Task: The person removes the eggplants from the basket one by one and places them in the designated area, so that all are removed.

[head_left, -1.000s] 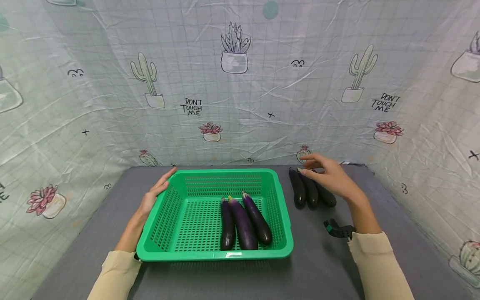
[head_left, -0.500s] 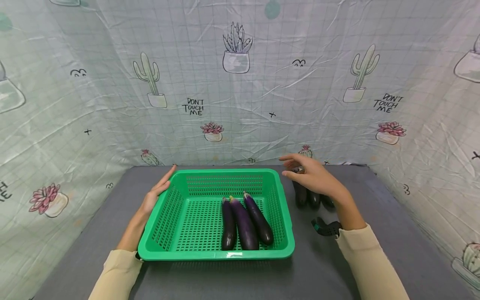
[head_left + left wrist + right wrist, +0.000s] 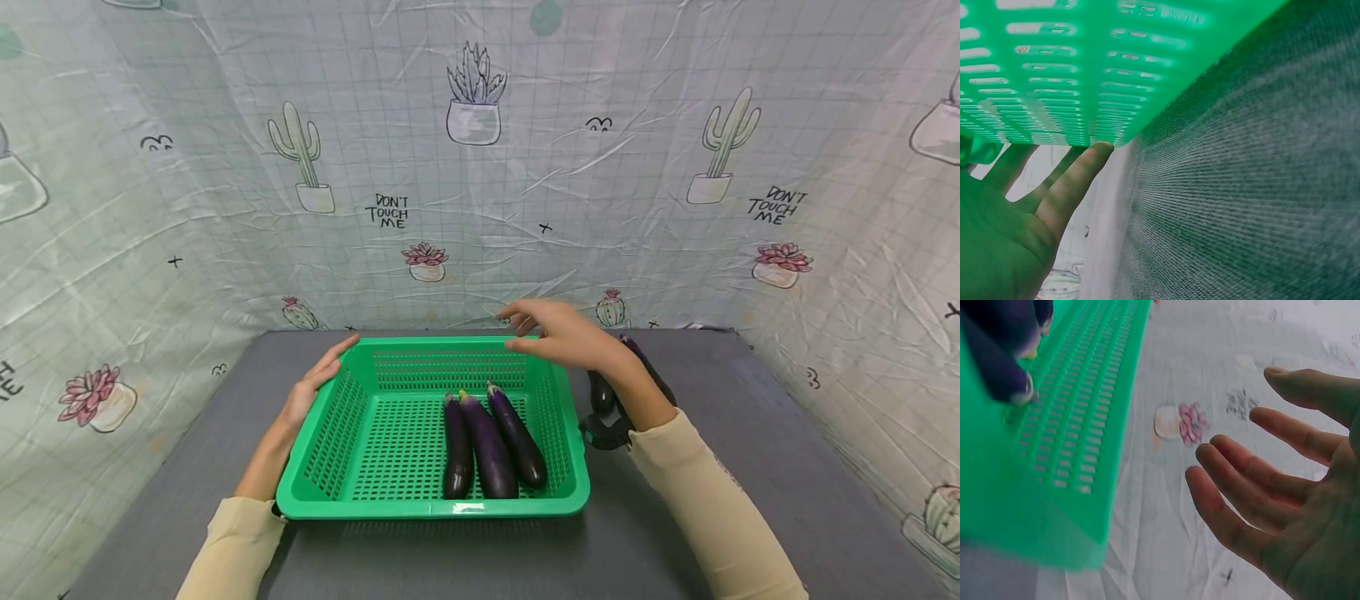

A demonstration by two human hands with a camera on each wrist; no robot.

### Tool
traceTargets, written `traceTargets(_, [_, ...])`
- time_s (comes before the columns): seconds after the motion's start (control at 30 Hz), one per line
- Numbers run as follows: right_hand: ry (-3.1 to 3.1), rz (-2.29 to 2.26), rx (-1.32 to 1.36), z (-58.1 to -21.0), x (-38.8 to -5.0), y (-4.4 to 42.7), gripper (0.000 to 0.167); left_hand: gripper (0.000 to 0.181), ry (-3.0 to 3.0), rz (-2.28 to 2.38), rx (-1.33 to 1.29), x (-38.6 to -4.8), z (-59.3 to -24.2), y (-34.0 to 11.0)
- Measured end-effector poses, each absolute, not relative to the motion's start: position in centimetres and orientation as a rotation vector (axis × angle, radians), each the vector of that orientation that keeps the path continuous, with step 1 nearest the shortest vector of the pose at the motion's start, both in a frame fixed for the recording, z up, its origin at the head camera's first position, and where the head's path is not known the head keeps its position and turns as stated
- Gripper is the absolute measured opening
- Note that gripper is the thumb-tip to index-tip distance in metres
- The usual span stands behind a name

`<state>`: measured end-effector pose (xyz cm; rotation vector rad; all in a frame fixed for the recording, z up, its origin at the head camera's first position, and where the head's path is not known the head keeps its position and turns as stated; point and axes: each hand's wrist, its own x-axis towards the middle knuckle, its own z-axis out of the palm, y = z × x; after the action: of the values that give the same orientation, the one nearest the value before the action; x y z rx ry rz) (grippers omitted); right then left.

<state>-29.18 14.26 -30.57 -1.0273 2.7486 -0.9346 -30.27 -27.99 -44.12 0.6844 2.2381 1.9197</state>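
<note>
A green plastic basket (image 3: 375, 510) stands on the grey table. Three eggplants lie side by side in its right half: a left one (image 3: 457, 454), a middle one (image 3: 489, 450) and a right one (image 3: 519, 437). My left hand (image 3: 302, 396) rests along the basket's left side, its fingers extended against the outer wall in the left wrist view. Above the basket's back right corner hovers my right hand (image 3: 562, 333), holding nothing, with loosely bent, spread fingers (image 3: 1235, 487) in the right wrist view.
To the right of the basket, more eggplants (image 3: 602, 393) lie on the table (image 3: 750, 467), partly hidden by my right forearm and the black wrist mount (image 3: 606, 433). A patterned cloth (image 3: 637, 208) hangs behind the table and along its sides.
My right hand has moved left, from above the eggplants on the table to over the basket's back right corner. My left hand and the basket have stayed in place.
</note>
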Motion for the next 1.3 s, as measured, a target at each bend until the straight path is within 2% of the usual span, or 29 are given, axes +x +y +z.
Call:
traceTargets(0.33, [2.514,-0.882,-1.053,-31.7,-30.2,9.2,0.051,0.056,2.279,1.886,0.681,-30.3,-44.1,-28.1])
traceTargets(0.6, [2.292,-0.933,-0.846,-34.6,-30.9,6.0,0.052,0.056,2.308,1.881,0.671,-30.2,-44.2,-28.0])
traceTargets(0.8, [2.259,-0.863,-0.685,-35.4,-30.5,4.5,0.053,0.055,2.258,1.926,0.693,-30.3,-44.1,-28.0])
traceTargets(1.3, [2.219,-0.730,-0.563,-35.8,-30.2,2.3,0.060,0.056,2.229,1.949,0.711,-30.4,-44.1,-28.0])
